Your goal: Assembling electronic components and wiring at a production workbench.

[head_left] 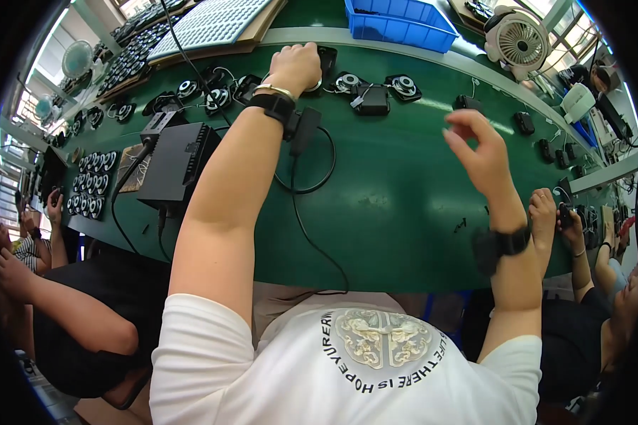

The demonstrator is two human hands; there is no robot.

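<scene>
My left hand [295, 69] reaches to the far side of the green table, its fingers closed over a black speaker box [326, 58] that they partly hide. Just right of it lie a small round speaker [347, 82] with a white wire, a black box [371, 100] and another speaker [404, 86]. Over the right half of the table hovers my right hand [480, 150], holding nothing, with thumb and bent fingers apart. Both wrists wear black straps; a black cable [301, 219] hangs from the left one down across the table.
A black power unit [176, 164] stands left of my left arm, beside rows of speakers [92, 184]. Behind are a blue bin [404, 27], a pale dimpled tray [209, 28] and a fan [519, 41]. Small screws [460, 225] lie near a co-worker's hand [543, 212] at right.
</scene>
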